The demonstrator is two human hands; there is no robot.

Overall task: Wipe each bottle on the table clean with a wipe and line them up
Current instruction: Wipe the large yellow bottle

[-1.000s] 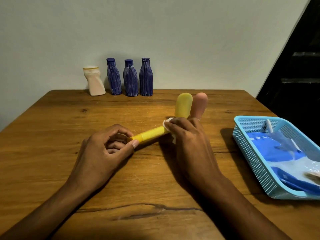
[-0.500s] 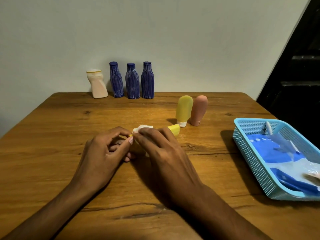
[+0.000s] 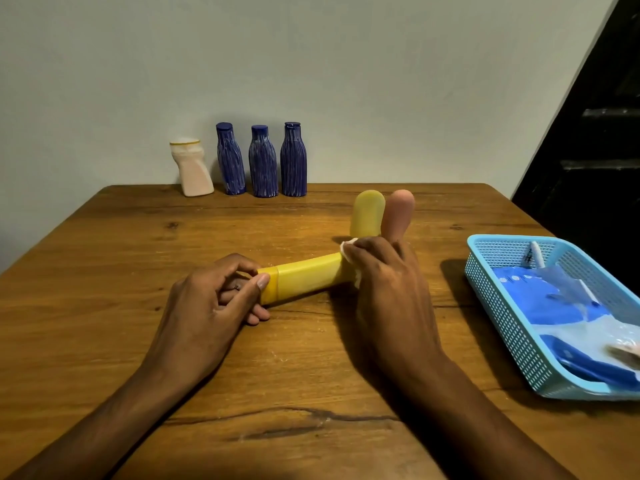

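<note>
Mid-wipe on yellow bottle, lying low over table centre.
L hand pinches cap end; R hand fingers curled round wipe at far end. Next, I reckon: stroke back w/ steady grip, then line it up.

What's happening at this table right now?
A person is wiping a yellow bottle that lies sideways. The left hand pinches its cap end; the right hand wraps a white wipe round the other end. Four bottles are lined up by the wall; two tubes stand behind the hands.
</note>
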